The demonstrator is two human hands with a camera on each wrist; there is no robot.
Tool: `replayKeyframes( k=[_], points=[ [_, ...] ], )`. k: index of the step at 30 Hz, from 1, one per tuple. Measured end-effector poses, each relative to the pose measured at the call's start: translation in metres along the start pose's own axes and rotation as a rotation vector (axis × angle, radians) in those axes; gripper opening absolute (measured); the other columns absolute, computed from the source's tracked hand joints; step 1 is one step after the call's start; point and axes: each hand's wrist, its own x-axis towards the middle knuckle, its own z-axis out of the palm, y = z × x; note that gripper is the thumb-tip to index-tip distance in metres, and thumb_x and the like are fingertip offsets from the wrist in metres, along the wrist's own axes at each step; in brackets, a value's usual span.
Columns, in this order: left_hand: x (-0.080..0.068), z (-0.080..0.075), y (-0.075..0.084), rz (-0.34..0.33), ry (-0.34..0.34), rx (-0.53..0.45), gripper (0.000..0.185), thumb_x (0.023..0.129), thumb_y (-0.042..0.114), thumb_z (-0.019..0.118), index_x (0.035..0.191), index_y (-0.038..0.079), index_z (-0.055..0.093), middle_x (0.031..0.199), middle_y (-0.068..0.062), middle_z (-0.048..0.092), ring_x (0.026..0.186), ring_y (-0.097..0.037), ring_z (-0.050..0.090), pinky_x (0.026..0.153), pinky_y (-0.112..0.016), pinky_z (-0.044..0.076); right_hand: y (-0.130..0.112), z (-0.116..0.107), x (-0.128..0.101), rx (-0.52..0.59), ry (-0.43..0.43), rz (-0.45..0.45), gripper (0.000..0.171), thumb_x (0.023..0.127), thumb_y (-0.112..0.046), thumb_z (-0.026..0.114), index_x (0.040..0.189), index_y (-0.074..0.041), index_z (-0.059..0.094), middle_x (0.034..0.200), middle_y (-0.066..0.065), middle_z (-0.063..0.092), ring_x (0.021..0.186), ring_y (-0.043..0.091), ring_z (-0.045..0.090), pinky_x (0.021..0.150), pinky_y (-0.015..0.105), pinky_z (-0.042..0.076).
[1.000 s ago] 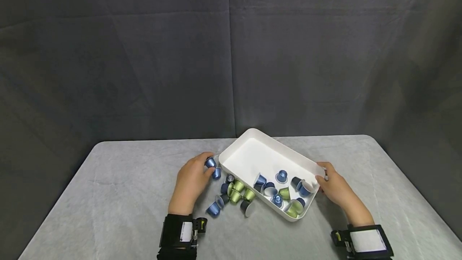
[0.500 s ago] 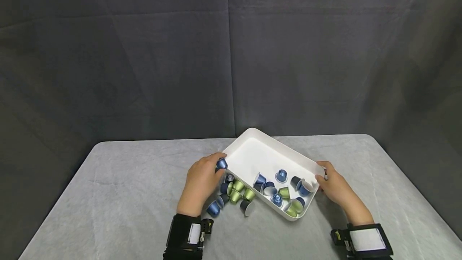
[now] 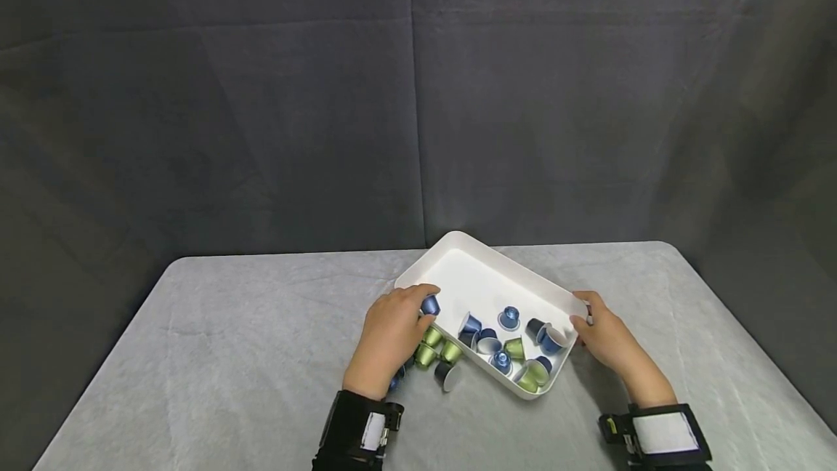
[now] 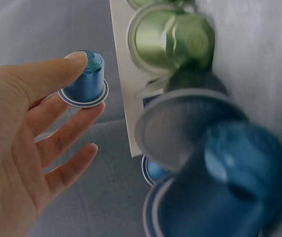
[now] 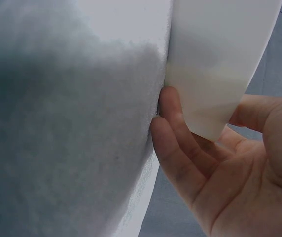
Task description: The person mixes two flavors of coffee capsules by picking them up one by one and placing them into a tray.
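In the head view my left hand (image 3: pixel 391 329) is over the left long side of a white tray (image 3: pixel 503 260). It pinches a blue coffee capsule (image 3: pixel 430 304) between thumb and fingers; the left wrist view shows this blue capsule (image 4: pixel 84 86) with its rim downward. My right hand (image 3: pixel 609 336) grips the tray's right end, thumb on one side of the wall and fingers along the other, as the tray wall (image 5: pixel 215 59) in the right wrist view shows. Several blue, dark and green capsules lie in the tray's near half, among them a green capsule (image 3: pixel 514 348).
Outside the tray's near left side lies a heap of capsules, with green ones (image 3: pixel 426 355) and a dark one (image 3: pixel 447 376) visible; my left hand hides part of it. A light grey cloth (image 3: pixel 248 340) covers the table, before a dark curtain (image 3: pixel 294 107).
My left hand has moved right with the blue capsule, from beside the tray to above its left edge, covering more of the heap. The right hand and tray have barely moved.
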Motion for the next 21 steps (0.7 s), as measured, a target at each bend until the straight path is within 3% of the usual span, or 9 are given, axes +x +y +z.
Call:
replayKeyframes(
  k=[7,21],
  points=[
    [0.002,0.006,0.008,0.061,-0.003,0.017,0.038,0.085,0.015,0.079,0.121,0.013,0.068,0.112,-0.003,0.072,0.099,-0.023,0.066,0.085,-0.042,0.051,-0.001,0.001,0.001,-0.004,-0.003,0.009,0.048,0.1,-0.007,0.049,0.141,0.011,0.03,0.11,0.035,0.053,0.07,0.023,0.059,0.06,0.035,0.046],
    [0.002,0.01,0.014,0.083,-0.008,0.041,0.04,0.085,0.016,0.079,0.123,0.015,0.067,0.115,-0.002,0.071,0.104,-0.023,0.066,0.088,-0.042,0.05,0.001,0.001,0.0,0.0,0.001,0.0,0.048,0.1,-0.006,0.049,0.14,0.011,0.031,0.098,0.026,0.057,0.069,0.022,0.057,0.059,0.035,0.044]
  ],
)
